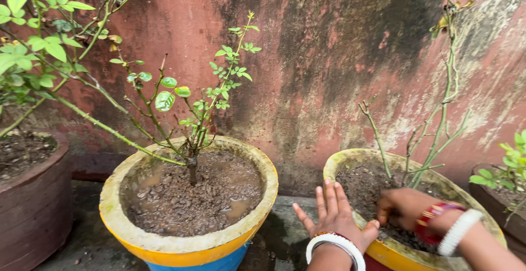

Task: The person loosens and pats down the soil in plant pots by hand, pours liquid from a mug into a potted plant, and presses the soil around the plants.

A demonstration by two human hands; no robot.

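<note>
Right pot (342,164), yellow-rimmed and holding a thin thorny stem (438,134), is sitting on the ground near the stained wall (339,46). Left hand (335,216) is resting on its near rim, fingers spread and holding nothing. Right hand (405,208) is digging in the soil (361,186), fingers curled; whether they are pinching anything I cannot tell. Risks as I judge them: thorns scratching the wrist, roots getting torn, soil spilling over the rim. The left pot (186,243) is looking waterlogged.
</note>
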